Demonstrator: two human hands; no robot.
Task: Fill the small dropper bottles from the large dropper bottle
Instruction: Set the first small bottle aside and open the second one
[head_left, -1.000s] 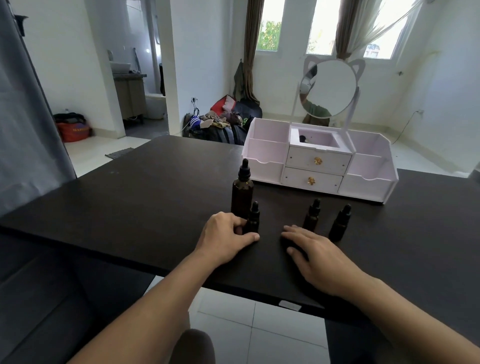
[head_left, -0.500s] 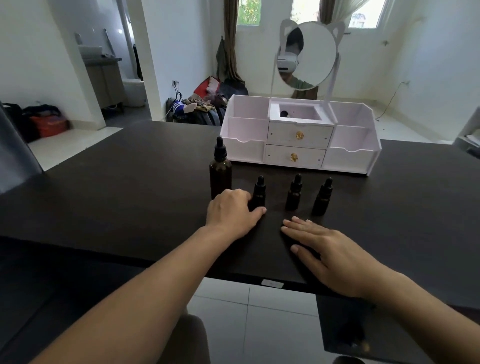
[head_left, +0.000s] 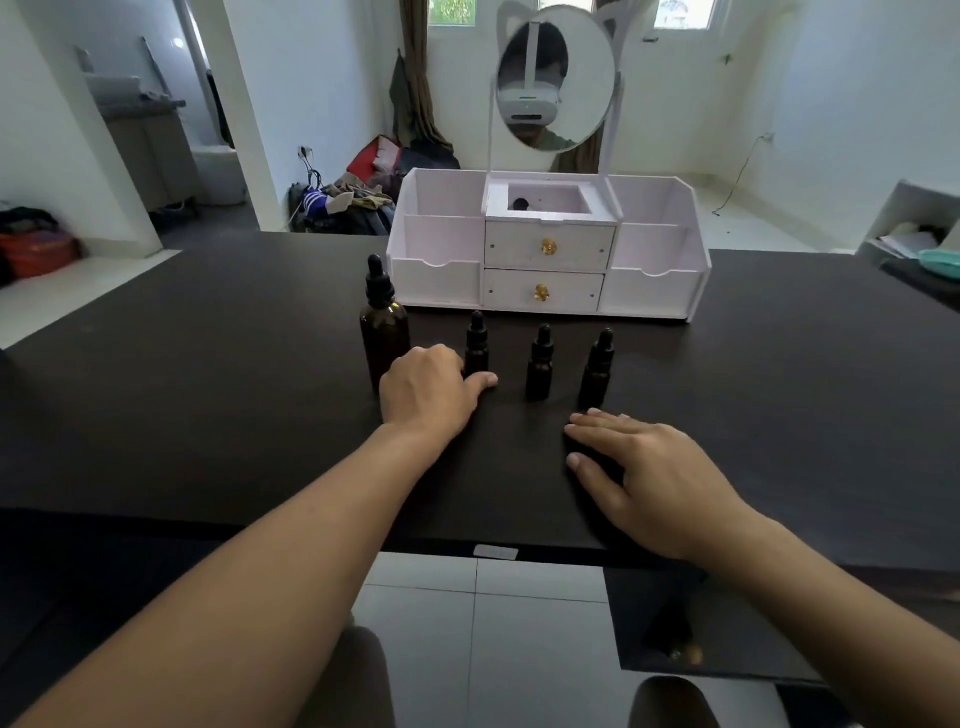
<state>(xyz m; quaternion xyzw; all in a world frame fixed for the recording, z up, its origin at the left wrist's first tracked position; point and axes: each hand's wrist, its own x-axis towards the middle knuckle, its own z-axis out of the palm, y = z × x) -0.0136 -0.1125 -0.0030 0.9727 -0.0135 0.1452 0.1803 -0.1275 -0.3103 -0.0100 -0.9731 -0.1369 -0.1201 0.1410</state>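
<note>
The large amber dropper bottle (head_left: 383, 332) stands on the black table (head_left: 208, 374), with three small dark dropper bottles in a row to its right. All have black dropper caps on. My left hand (head_left: 428, 392) is curled around the base of the leftmost small bottle (head_left: 477, 343), thumb in front of it, just right of the large bottle. The middle small bottle (head_left: 540, 364) and the right small bottle (head_left: 597, 369) stand untouched. My right hand (head_left: 649, 467) lies flat on the table, fingers apart, just in front of the right small bottle.
A white cosmetic organiser (head_left: 545, 260) with two drawers and a round cat-ear mirror (head_left: 556, 78) stands behind the bottles. The table's near edge (head_left: 493, 551) runs below my hands. A teal item (head_left: 940, 260) sits at the far right edge.
My left hand has slid the leftmost small bottle to the right, away from the large bottle and into line with the others. My right hand has drawn back slightly. The view has tilted down.
</note>
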